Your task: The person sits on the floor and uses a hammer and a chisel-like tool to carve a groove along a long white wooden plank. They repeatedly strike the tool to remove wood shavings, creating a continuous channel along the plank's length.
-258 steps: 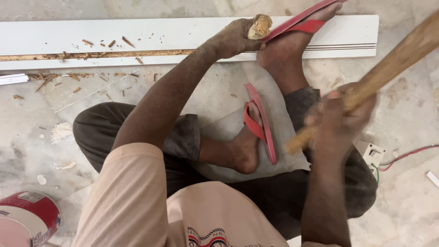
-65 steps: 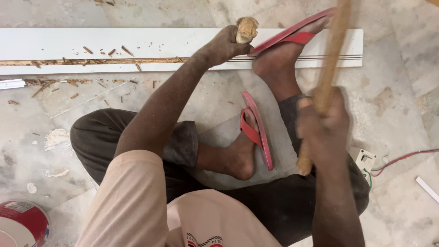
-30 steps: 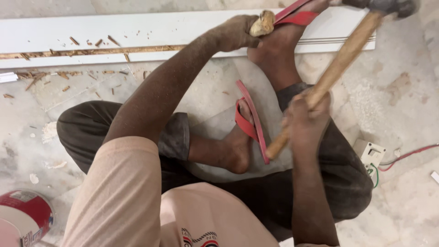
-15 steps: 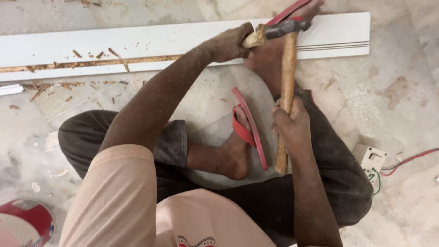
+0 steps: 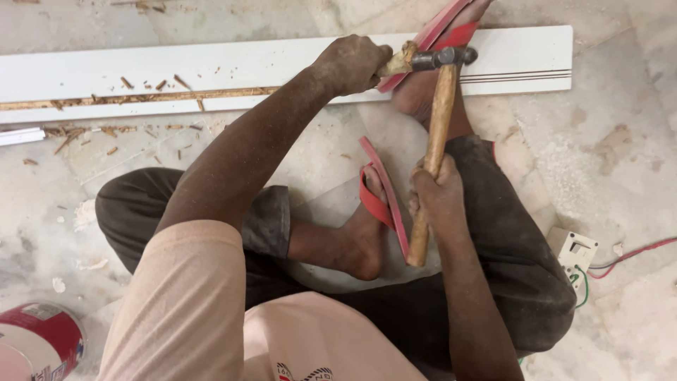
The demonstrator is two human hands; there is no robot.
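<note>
Right hand [image 5: 436,190] gripped wooden hammer [image 5: 435,134]; head touched chisel [image 5: 399,60] clasped in left hand [image 5: 350,63] over white board [image 5: 282,70].

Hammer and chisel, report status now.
Left hand gripping chisel on white board. Right hand gripping hammer, head against chisel butt. Sandalled foot pinning board beside it.

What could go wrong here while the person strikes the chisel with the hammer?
The hammer head meets the chisel right beside the left hand; a glancing blow might hit the knuckles. The foot in a red sandal pins the white board close by, so a slip may hurt it.
</note>
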